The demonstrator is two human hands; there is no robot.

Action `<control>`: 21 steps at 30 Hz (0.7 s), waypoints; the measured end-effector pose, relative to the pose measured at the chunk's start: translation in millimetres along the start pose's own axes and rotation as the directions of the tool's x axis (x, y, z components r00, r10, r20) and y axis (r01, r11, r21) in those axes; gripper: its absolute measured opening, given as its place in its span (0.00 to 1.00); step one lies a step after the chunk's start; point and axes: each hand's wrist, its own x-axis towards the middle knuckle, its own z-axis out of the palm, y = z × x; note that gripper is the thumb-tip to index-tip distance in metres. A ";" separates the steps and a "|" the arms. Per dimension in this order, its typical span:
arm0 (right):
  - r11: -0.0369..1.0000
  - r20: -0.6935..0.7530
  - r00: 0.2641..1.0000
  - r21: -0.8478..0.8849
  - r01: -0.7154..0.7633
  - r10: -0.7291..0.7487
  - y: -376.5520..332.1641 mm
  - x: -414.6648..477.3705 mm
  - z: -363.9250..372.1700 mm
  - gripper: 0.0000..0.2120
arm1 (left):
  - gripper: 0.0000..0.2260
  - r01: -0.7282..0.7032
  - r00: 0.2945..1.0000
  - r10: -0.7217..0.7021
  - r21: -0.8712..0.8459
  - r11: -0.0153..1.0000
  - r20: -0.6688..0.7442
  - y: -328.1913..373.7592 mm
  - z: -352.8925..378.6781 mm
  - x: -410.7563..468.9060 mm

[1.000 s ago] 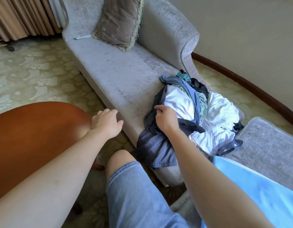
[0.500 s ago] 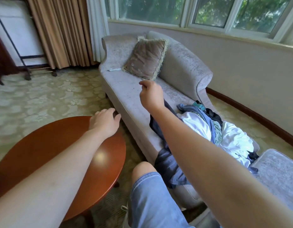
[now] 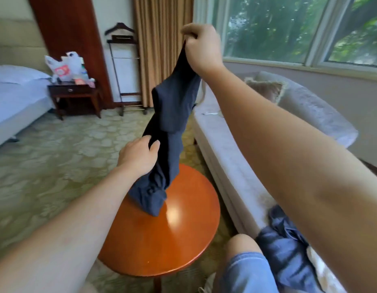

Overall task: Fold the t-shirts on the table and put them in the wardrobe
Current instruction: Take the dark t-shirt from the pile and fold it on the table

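A dark navy t-shirt (image 3: 172,123) hangs bunched above the round wooden table (image 3: 162,246), its lower end touching the tabletop. My right hand (image 3: 201,47) is raised high and pinches the shirt's top edge. My left hand (image 3: 139,156) grips the shirt lower down on its left side. More clothes (image 3: 287,250), blue-grey ones among them, lie on the grey chaise (image 3: 221,149) at the lower right, partly hidden by my right arm.
The chaise runs along the window wall with a cushion (image 3: 266,89) at its far end. A bed (image 3: 16,96) and a dark nightstand (image 3: 75,96) with bags stand at the left. A valet stand (image 3: 124,68) is by the curtain. My knee (image 3: 242,261) is near the table.
My right hand has lifted the dark shirt from the pile on the chaise and swung it over the table. My left hand has taken hold of it. My view has tilted up and left.
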 end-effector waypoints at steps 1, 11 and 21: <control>0.998 0.044 0.999 0.054 -0.033 0.030 -2.8 -0.4 3.9 0.18 | 0.23 0.026 1.000 -0.026 -0.005 1.000 -0.005 -14.3 -4.9 -1.6; 0.866 0.549 0.796 0.236 -0.441 0.256 85.7 -106.3 71.6 0.12 | 0.33 0.246 0.960 -0.207 -0.216 0.945 0.190 -76.3 5.8 -4.9; 0.675 0.832 0.501 0.229 -0.702 0.239 138.7 -168.9 72.8 0.17 | 0.35 0.369 0.726 0.190 -0.607 0.704 0.661 -36.5 38.9 14.2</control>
